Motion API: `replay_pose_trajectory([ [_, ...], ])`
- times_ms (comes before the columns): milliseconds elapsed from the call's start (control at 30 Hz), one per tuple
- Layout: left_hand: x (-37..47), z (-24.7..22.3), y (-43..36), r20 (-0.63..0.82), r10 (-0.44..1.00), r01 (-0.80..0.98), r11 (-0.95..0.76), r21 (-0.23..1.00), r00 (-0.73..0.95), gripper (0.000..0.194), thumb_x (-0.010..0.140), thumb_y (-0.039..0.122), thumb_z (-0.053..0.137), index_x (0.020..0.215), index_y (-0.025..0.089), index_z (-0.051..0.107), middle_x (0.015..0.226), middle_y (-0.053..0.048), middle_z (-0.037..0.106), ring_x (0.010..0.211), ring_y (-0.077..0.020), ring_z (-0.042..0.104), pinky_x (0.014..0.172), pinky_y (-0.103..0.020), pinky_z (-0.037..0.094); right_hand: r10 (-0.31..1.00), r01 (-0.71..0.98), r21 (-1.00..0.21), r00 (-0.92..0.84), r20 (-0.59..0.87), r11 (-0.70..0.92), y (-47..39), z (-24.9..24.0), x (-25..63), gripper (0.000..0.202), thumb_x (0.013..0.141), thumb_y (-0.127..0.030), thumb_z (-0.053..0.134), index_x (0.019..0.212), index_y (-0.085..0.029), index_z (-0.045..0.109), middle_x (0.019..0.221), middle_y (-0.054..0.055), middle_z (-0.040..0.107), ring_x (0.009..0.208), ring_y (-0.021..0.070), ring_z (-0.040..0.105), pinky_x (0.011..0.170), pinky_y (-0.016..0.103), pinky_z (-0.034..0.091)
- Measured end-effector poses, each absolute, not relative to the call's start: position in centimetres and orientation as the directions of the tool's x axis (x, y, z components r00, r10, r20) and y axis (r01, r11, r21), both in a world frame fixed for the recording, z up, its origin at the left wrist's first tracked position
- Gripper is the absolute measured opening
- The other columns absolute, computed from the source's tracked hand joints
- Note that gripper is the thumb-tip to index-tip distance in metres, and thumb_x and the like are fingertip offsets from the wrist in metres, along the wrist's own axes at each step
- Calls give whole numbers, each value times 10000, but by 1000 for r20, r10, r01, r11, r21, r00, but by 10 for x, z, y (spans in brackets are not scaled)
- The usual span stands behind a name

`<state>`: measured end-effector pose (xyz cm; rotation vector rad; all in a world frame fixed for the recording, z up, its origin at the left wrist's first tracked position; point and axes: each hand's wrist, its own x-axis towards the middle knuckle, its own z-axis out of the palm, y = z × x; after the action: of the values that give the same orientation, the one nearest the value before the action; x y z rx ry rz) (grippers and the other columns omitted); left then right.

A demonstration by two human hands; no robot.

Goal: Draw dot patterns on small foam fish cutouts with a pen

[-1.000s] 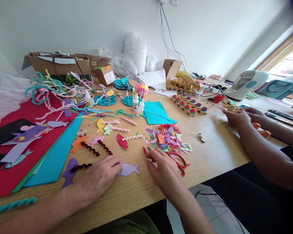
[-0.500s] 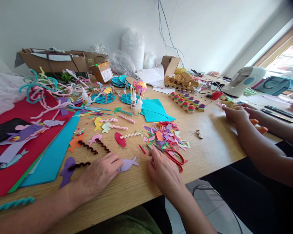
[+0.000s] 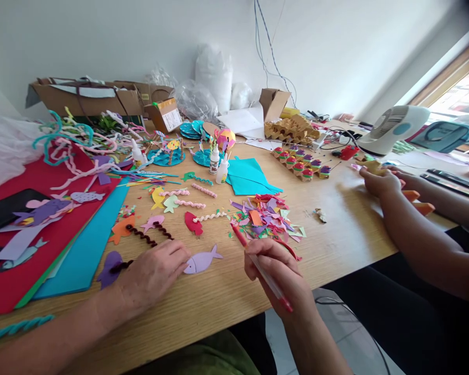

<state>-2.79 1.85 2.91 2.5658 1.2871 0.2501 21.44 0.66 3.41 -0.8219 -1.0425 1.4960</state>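
My right hand (image 3: 279, 271) is closed around a pen (image 3: 269, 278) with a clear barrel and red ends, raised above the table and pointing up and left. My left hand (image 3: 154, 271) rests on the tabletop, fingers loosely bent and lying down, fingertips right beside the head of a lilac paper fish (image 3: 204, 261). That fish has a drawn eye and gill line. A dark purple paper fish (image 3: 110, 268) with a brown twisted pipe cleaner lies left of my left hand, partly covered by it. Scissors with red handles (image 3: 291, 249) are mostly hidden behind my right hand.
More paper fish with twisted pipe cleaners, such as a red one (image 3: 193, 223), lie ahead. Beyond my right hand are paper scraps (image 3: 263, 216). Glue bottles (image 3: 221, 171) and a painted egg carton (image 3: 301, 162) stand further back. A co-worker's hands (image 3: 381, 182) work at right.
My right hand has lifted and turned, so the pen shows along its length. My left hand has slid slightly left, uncovering the lilac fish's head.
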Motion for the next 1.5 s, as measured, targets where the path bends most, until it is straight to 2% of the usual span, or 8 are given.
replay_pose_trajectory([
  [167,-24,28,11,4,761,736,-629,250,649,217,903,110,398,945,194,594,973,-45,609,939,-197,564,834,-321,485,953,-607,-772,-303,4,-190,9,28,215,85,755,-235,624,778,-183,687,636,15,587,551,113,505,517,222,349],
  [433,-13,35,11,-143,806,814,-547,193,575,190,862,104,500,1022,162,586,1104,-94,589,1023,-245,558,886,-395,475,966,-501,-854,-258,-9,-142,13,18,209,158,742,-282,716,859,-205,643,691,-9,578,598,99,525,545,206,391],
  [533,-8,37,15,-167,817,830,-522,196,553,176,869,136,516,1029,163,583,1082,-89,587,1011,-247,557,874,-395,473,970,-322,-945,-240,25,-56,15,16,205,274,789,-269,655,1041,-257,549,771,-24,530,606,105,534,537,222,411],
  [633,-3,38,20,-186,822,841,-507,189,538,167,852,117,521,1004,151,580,1045,-89,582,995,-251,551,851,-394,473,980,35,-994,-177,91,99,21,16,201,347,844,-239,529,1181,-258,450,823,-9,499,637,128,526,560,256,425],
  [767,1,39,26,-196,817,838,-511,191,542,168,832,81,490,959,151,575,1025,-85,572,960,-245,553,814,-387,476,963,541,-802,-217,158,254,29,19,194,215,798,-94,505,987,-186,551,837,30,546,768,170,525,669,283,407],
  [933,1,38,26,-193,818,839,-510,191,541,158,821,90,490,934,159,576,1021,-79,571,962,-245,548,814,-382,470,951,752,-612,-310,0,245,34,28,182,136,733,-57,607,782,-172,553,868,42,569,813,175,530,686,256,375],
  [1267,1,39,24,-170,823,834,-502,227,542,204,794,51,485,936,165,577,1025,-73,577,949,-230,561,813,-359,473,942,779,-580,-331,-60,237,35,31,176,120,765,-77,560,737,-187,524,839,38,566,767,171,520,644,256,330],
  [1500,-6,41,26,-89,852,816,-457,354,516,426,800,72,513,1217,154,490,1208,-108,553,1132,-246,503,944,-390,417,969,638,-749,-247,24,182,31,20,179,152,719,-81,487,640,-205,448,573,-37,461,553,129,412,521,233,262],
])
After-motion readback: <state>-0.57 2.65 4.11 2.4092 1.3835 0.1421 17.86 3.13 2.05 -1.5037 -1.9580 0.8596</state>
